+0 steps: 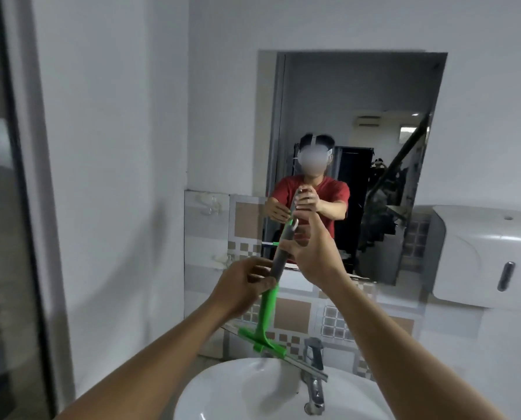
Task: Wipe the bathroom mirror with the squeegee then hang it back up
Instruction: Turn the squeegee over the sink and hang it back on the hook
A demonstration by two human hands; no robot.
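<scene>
The squeegee [268,310] has a grey grip, a green neck and a green head with a long blade, and it hangs blade-down over the sink. My left hand [244,283] pinches the lower end of the grey grip. My right hand [310,253] holds the grip higher up, near its top end with a metal ring. The mirror [353,116] is on the wall straight ahead, beyond both hands, and reflects a person in a red shirt holding the squeegee.
A white sink [223,389] with a chrome tap [313,368] is below the hands. Clear wall hooks [209,204] sit on the tiles left of the mirror. A white paper dispenser [477,256] is on the right wall. A dark door frame [20,207] runs down the left.
</scene>
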